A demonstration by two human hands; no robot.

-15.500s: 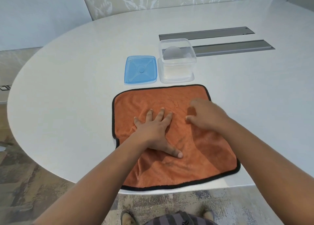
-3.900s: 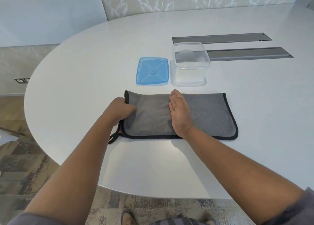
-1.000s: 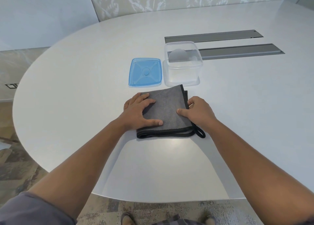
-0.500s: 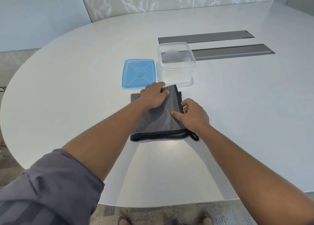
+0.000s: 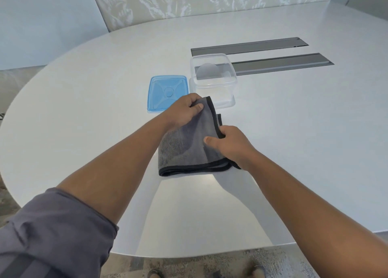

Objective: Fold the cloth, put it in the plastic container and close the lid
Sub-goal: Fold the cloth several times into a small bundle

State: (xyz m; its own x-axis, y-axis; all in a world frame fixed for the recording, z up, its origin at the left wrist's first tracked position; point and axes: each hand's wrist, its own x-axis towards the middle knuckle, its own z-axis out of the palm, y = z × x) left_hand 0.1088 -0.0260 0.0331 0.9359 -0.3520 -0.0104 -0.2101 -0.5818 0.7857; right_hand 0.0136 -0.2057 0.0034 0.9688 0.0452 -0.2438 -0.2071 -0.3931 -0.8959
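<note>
The grey cloth [image 5: 186, 149] with black trim lies folded into a small square on the white table, its far edge lifted off the surface. My left hand [image 5: 184, 112] pinches the raised far corner. My right hand [image 5: 228, 145] grips the cloth's right edge. Just beyond the cloth stands the clear plastic container [image 5: 212, 78], open and upright. The blue lid [image 5: 167, 92] lies flat to the left of the container, partly hidden by my left hand.
Two grey metal cable slots [image 5: 281, 63] are set into the table [image 5: 84, 110] behind and to the right of the container. The table's rounded front edge runs close below my forearms, with patterned floor beneath.
Both hands have taken hold of the folded cloth's far and right edges, and the far part has risen off the table and is turning over toward me.
</note>
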